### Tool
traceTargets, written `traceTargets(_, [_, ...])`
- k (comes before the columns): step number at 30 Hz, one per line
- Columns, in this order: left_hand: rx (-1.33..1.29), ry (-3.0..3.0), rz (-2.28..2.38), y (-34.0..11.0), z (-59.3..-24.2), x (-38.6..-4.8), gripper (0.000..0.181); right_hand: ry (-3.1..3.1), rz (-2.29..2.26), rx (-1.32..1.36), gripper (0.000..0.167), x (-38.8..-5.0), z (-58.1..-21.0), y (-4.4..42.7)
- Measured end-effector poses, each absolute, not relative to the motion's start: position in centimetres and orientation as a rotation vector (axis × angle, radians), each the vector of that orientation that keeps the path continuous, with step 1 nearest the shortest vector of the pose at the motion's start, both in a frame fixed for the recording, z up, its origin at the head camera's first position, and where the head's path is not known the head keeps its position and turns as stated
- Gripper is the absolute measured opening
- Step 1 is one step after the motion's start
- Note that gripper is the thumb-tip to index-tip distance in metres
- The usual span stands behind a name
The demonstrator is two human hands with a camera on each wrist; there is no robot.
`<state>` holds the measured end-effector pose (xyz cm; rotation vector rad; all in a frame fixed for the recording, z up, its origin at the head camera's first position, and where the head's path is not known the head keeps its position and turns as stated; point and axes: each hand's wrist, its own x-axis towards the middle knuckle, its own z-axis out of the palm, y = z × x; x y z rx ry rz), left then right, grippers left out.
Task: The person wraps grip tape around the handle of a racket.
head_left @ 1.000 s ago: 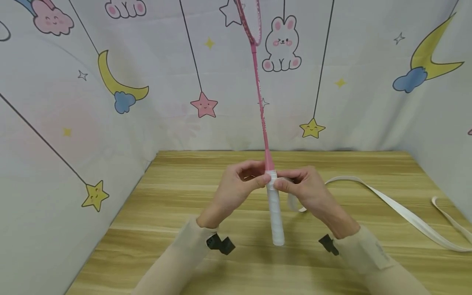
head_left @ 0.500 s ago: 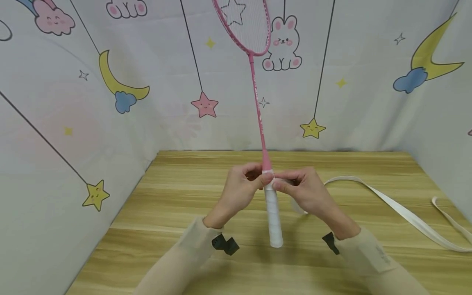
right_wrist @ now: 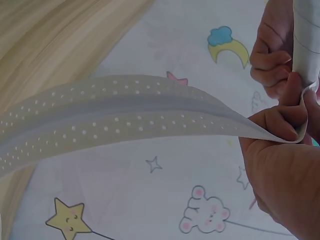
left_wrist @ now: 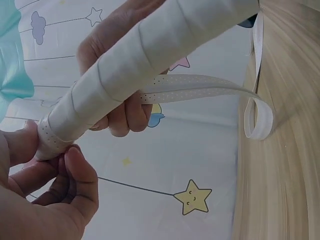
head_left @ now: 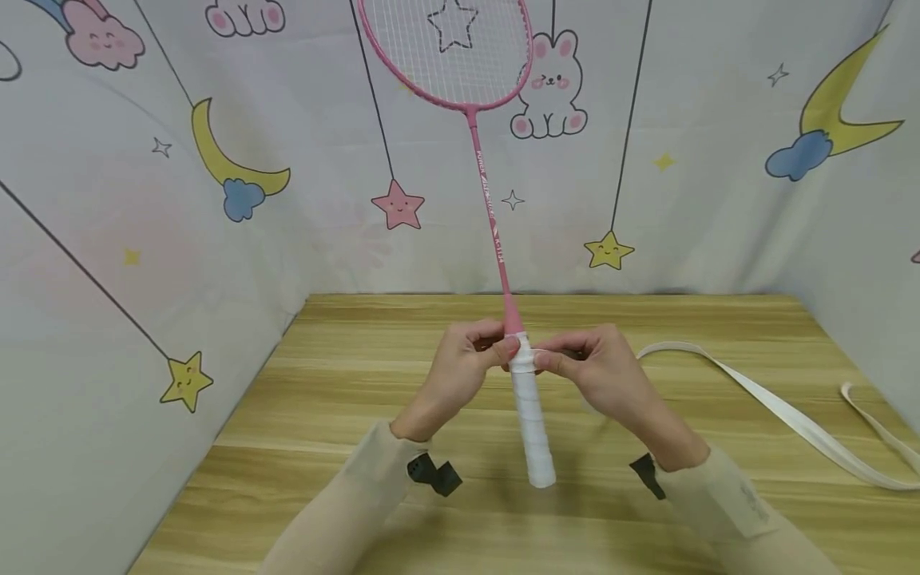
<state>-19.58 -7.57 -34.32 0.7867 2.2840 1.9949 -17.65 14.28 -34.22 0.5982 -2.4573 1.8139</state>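
A pink badminton racket (head_left: 512,316) stands tilted up in the middle of the head view, its white-wrapped handle (head_left: 533,435) pointing down toward me. My left hand (head_left: 460,371) pinches the top of the handle between thumb and fingers, just below the pink cone. On the other side my right hand (head_left: 607,375) pinches a strip of white grip tape (right_wrist: 125,110) close against the handle. Dotted perforations run along this tape in the right wrist view. Overlapping turns of white wrap (left_wrist: 117,75) cover the handle in the left wrist view.
The tape's long free length (head_left: 791,415) trails over the wooden table (head_left: 287,495) to the right edge. Behind the table hangs a white curtain (head_left: 446,255) printed with stars, moons and rabbits. The racket head (head_left: 460,72) rises in front of it.
The racket has turned about its shaft, so its strung head now faces me more broadly and leans left. Both hands stay at the top of the handle; tape beside the right hand has drawn closer.
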Motion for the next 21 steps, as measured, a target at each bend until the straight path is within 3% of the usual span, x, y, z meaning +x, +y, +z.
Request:
traceTargets(14, [0.798,2.043,2.025,-7.87,-34.33,-19.70,0.031,-2.479,2.018,0.500,0.017,-18.24,-34.11,14.71])
traceTargets(18, [0.828,1.957,2.032,-7.99,-34.68,-19.89,0.071,-2.472,2.103,0.521,0.007,-18.39,-34.28,14.73])
traceTargets(21, [0.865,1.845,2.060,-8.01,-34.83,-19.94,0.099,-2.447,2.177,0.588,0.010,-18.49,-34.52,14.82])
